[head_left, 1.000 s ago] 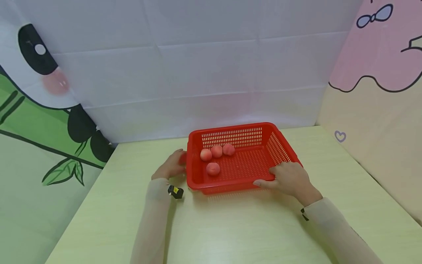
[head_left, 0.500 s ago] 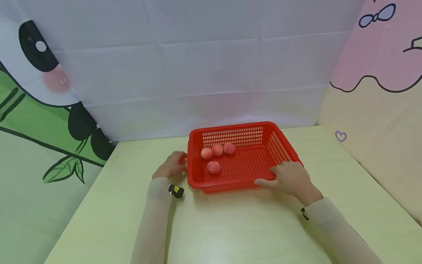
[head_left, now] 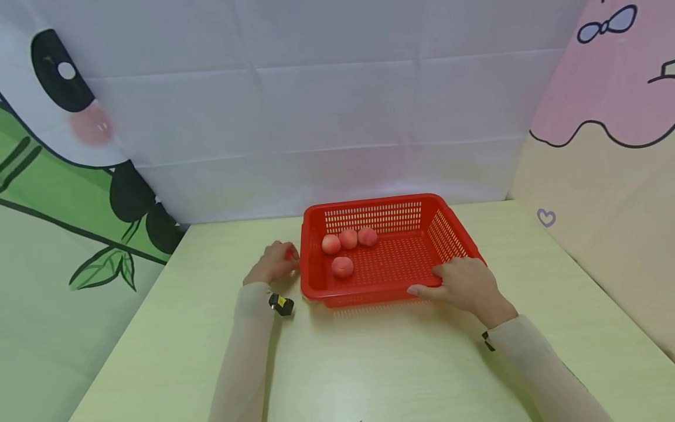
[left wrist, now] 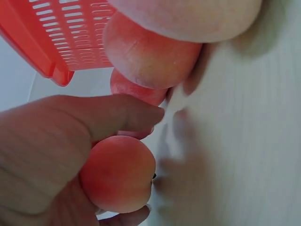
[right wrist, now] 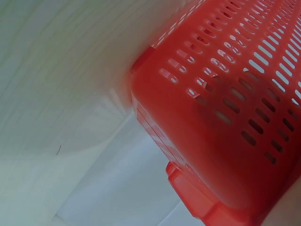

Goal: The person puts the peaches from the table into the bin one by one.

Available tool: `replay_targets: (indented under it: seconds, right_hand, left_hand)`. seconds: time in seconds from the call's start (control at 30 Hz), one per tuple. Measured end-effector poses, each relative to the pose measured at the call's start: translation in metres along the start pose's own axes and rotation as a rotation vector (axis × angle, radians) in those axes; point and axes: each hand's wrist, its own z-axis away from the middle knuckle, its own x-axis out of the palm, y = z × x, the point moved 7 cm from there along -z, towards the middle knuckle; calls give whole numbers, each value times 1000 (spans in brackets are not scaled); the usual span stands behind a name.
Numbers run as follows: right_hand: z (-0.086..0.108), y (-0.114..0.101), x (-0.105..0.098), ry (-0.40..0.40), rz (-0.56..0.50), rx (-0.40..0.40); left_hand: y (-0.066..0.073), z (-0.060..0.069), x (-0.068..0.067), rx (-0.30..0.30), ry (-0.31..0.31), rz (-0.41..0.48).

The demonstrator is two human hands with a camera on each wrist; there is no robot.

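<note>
A pale fabric backdrop printed with cartoon figures [head_left: 327,105] bounded the scene on the far, left and right sides. A pale yellow-green wood-grain tabletop [head_left: 158,322] extended before it, with a rectangular red plastic basket with slotted walls [head_left: 395,258] at its far part. The person's right hand [head_left: 464,283] gripped the basket's near right corner, fingers over the rim and thumb along the near side. The left hand [head_left: 271,262], just beside the basket's left side, held a round red-and-yellow peach [left wrist: 120,174] between thumb and curled fingers. Inside the basket, toward the left, lay four round pinkish peaches [head_left: 343,267]: three in a far row, one nearer. The left wrist view showed further blushed peaches [left wrist: 150,56] on the tabletop beside the basket.
</note>
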Motion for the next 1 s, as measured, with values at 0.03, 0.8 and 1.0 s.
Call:
replay_targets:
  seconds: [0.03,0.8,1.0]
  right_hand:
    - [0,0,0,3,-1,-2]
    - [1,0,-2,30,1,-14]
    - [1,0,-2,27,-4,-14]
  left_hand:
    - [-1,1,-2,-3,10,10]
    - [39,35,-72,210,714,99]
    - [58,50,-88,308,810,61]
